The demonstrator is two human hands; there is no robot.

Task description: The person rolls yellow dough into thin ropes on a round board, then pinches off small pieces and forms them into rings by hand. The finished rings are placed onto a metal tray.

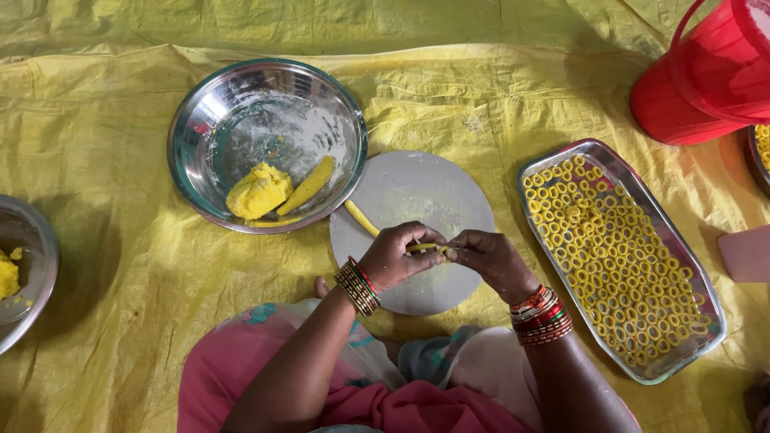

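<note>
A person seated on a yellow sheet (104, 160) spread over the floor pinched a thin rope of yellow dough (365, 220) between both hands above a round grey board (417, 192). The left hand (393, 256) and the right hand (489, 258) were closed narrowly on the rope's near end, fingertips almost touching, while its far end trailed across the board's left part.

The dough looked soft, light and easily torn, likely best gripped lightly by the fingertips close to the working end.

A steel bowl (200, 112), touching the board's upper left edge, held a lump of the same dough (257, 191) and a thicker rolled piece (309, 184). At the sheet's right side, a rectangular steel tray (710, 317) was packed with small yellow dough rings (609, 248). A second steel bowl (36, 240) at the left edge held more dough, and a red plastic bucket (698, 72) lay tipped at the upper right corner.
</note>
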